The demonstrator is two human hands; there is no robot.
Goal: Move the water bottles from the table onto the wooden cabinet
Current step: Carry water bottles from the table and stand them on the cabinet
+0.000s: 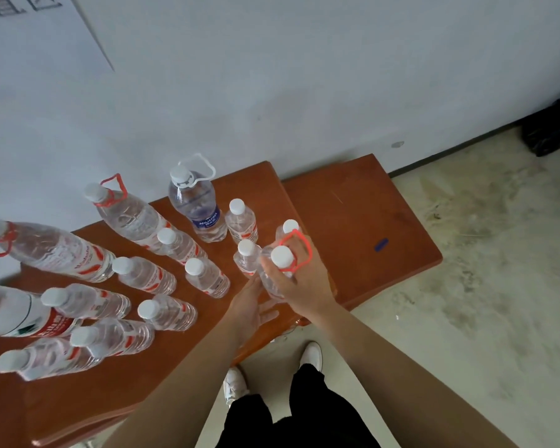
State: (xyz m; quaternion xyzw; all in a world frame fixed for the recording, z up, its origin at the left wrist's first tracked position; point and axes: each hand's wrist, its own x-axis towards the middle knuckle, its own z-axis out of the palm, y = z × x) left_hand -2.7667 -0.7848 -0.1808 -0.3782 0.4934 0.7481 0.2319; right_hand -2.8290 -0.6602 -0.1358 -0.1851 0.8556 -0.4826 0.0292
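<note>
A large clear water bottle (274, 282) with a white cap and a red carry loop stands at the right edge of the wooden top (188, 360). My right hand (299, 279) grips its shoulder from the right, fingers by the red loop. On the bottle's lower left side, my left hand (251, 307) rests with fingers stretched out. Several small bottles, among them one (246, 258) right beside the held bottle, and other large ones such as the blue-labelled bottle (198, 208) stand on the same top.
A lower wooden surface (359, 221) adjoins on the right, bare but for a blue mark (381, 244). A white wall runs behind. Concrete floor lies to the right, with a dark bag (550, 130) by the wall. My feet in white shoes (311, 355) stand below.
</note>
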